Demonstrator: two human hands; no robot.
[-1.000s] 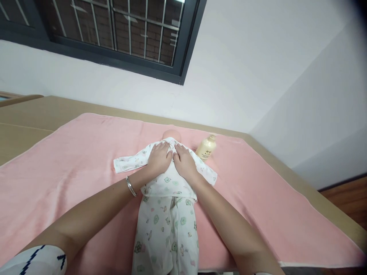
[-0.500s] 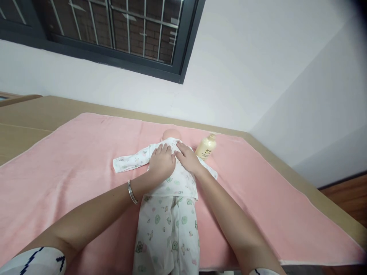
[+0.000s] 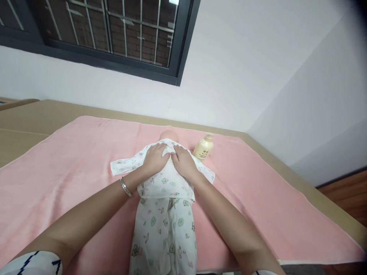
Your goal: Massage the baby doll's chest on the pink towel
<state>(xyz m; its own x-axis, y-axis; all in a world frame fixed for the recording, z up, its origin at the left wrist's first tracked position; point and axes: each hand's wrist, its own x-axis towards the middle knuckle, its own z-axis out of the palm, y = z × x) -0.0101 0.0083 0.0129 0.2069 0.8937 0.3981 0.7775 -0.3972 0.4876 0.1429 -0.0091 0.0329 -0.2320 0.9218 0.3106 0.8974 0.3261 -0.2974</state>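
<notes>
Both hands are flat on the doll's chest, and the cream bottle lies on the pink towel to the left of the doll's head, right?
Not quite: the head view shows the cream bottle to the right of the doll's head. Otherwise yes: left hand and right hand rest on the doll's chest, over the pink towel.

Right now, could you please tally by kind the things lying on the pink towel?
Doll: 1
Printed garments, top and trousers: 2
Cream bottle: 1
Hands resting on the top, left hand and right hand: 2
Total: 6

The cream plastic pump bottle (image 3: 203, 148) beside the doll's head carries a dark printed mark, too small to read.
</notes>
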